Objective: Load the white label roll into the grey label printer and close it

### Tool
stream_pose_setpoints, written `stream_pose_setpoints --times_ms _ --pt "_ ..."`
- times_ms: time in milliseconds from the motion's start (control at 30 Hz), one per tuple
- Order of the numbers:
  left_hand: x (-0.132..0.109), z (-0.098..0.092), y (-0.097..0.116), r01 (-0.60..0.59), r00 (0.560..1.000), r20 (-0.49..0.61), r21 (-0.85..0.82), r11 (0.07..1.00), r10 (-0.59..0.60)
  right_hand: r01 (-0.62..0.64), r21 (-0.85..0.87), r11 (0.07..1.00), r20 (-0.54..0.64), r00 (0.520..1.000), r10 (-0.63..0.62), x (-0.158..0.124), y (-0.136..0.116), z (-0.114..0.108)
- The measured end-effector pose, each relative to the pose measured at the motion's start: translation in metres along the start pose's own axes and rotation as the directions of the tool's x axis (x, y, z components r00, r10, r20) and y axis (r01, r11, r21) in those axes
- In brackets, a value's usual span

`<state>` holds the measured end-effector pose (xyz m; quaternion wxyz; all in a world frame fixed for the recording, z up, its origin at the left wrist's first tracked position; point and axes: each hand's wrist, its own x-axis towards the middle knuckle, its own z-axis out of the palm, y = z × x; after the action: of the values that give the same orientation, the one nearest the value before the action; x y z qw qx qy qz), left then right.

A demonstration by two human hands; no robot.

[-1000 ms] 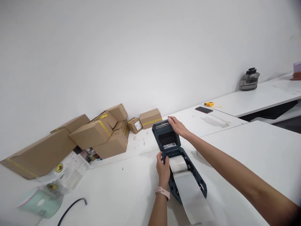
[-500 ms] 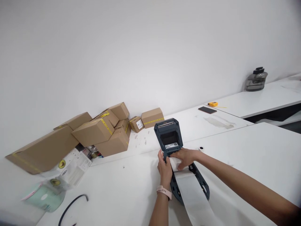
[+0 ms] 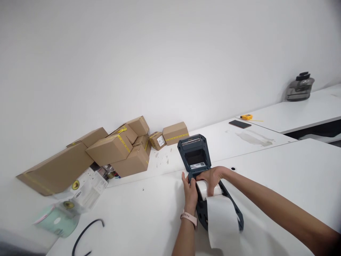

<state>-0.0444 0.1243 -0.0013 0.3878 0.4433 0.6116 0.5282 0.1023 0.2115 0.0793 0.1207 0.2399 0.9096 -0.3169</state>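
Observation:
A dark blue label printer lies on the white table with its lid swung up. Inside it sits a white label roll, from which a wide paper strip hangs toward me over the printer's front part. My left hand, a pink band at its wrist, is closed on the printer's left side near the hinge. Over the roll, my right hand has its fingers closed against it, the fingertips partly hidden.
Cardboard boxes are piled at the left, near clear packaging and a green pouch. A black cable curves at the front left. Farther right lie a phone, a yellow tape measure and a dark jug.
The paper strip has shifted, and its lower end now shows in view. More of the roll is exposed under my right hand. My view has turned slightly left.

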Motion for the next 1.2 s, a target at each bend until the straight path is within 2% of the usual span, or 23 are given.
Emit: stream_pose_setpoints --times_ms 167,267,367,467,567,633,733,833,1067,1200 --pt "0.000 -0.001 -0.001 -0.003 1.000 0.014 0.016 1.000 0.003 0.019 0.000 1.000 -0.050 0.999 -0.019 -0.004 -0.008 -0.004" --pt "-0.001 -0.002 -0.001 -0.014 1.000 0.026 0.016 1.000 0.014 0.052 0.056 0.997 -0.116 0.992 -0.045 -0.025 -0.015 -0.011" --pt "-0.002 -0.002 -0.001 -0.001 1.000 0.019 0.029 1.000 0.001 0.146 0.204 0.968 -0.251 0.963 -0.093 -0.073 -0.021 -0.017" --pt "-0.002 -0.002 0.000 0.030 1.000 0.008 0.041 0.999 -0.031 0.244 0.346 0.906 -0.405 0.910 -0.091 -0.132 -0.024 -0.009" --pt "-0.001 -0.002 -0.001 0.039 0.999 0.006 0.041 0.998 -0.039 0.207 0.404 0.891 -0.429 0.903 -0.016 -0.175 -0.019 0.015" --pt "-0.001 -0.001 -0.001 0.019 1.000 0.006 0.045 0.999 -0.020 0.141 0.417 0.898 -0.420 0.906 0.053 -0.188 -0.012 0.033" --pt "-0.001 -0.001 0.000 0.006 1.000 0.010 0.049 0.999 -0.007 0.057 0.408 0.911 -0.441 0.886 0.142 -0.184 0.001 0.052" --pt "-0.002 -0.001 0.000 0.015 1.000 0.000 0.046 0.999 -0.015 0.032 0.371 0.928 -0.466 0.871 0.157 -0.169 0.013 0.055" --pt "0.002 -0.001 -0.006 0.008 1.000 -0.004 0.066 0.998 -0.008 0.010 0.305 0.952 -0.483 0.863 0.145 -0.131 0.051 0.028" --pt "0.004 -0.001 -0.007 0.006 1.000 0.003 0.076 0.997 -0.006 -0.037 0.306 0.951 -0.526 0.826 0.202 -0.108 0.082 0.015"
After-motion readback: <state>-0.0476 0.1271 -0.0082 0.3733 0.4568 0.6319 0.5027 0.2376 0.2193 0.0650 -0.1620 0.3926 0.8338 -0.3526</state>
